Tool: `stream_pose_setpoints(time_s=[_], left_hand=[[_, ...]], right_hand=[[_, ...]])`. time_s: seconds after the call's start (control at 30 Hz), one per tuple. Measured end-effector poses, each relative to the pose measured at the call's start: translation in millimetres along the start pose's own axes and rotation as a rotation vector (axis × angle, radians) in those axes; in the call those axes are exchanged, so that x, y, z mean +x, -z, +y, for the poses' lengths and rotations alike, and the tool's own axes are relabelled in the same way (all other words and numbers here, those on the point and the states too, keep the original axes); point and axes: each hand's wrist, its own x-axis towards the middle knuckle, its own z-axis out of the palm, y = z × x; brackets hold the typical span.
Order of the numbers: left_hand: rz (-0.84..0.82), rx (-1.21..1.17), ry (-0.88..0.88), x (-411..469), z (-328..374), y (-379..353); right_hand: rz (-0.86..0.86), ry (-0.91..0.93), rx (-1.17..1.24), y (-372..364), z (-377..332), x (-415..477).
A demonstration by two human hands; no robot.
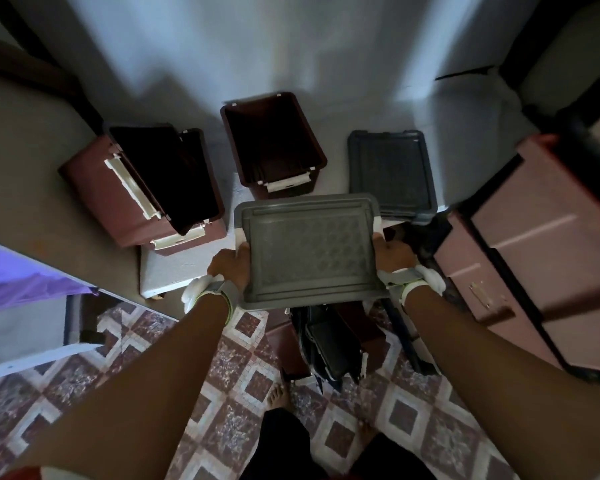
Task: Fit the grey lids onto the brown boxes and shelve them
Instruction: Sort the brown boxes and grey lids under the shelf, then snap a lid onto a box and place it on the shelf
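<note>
I hold a grey lid flat between both hands, above the near edge of a grey platform. My left hand grips its left edge and my right hand grips its right edge. Just beyond the lid stands an open brown box with a white latch. To the left, two brown boxes sit nested and tilted, open mouths facing right. A second, darker grey lid lies flat to the right of the middle box.
A pinkish shelf unit stands at the right. More brown boxes and dark lids are piled on the patterned tile floor below the held lid. A white slab lies under the left boxes. Purple cloth hangs at the left.
</note>
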Motion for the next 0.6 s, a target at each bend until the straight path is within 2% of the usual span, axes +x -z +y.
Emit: stream_pose_setpoints(time_s=[0.1,0.23,0.4,0.6], left_hand=[[0.032,-0.145,-0.019,-37.5,-1.6,3.2],[0.0,-0.177,-0.079,-70.9,9.0,18.7],[0.125,-0.374,-0.072,-138.7,49.5,53.5],[0.224,-0.752,-0.094,-194.1,74.2,110.1]], right_hand=[[0.042,0.05,0.076,27.4,12.2,-20.9],[0.062,0.109,0.12,68.8,13.1,-37.8],[0.183,0.241,0.223,142.1,1.8,-64.2],[0.257,0.363,0.635,221.8,-33.5,-112.7]])
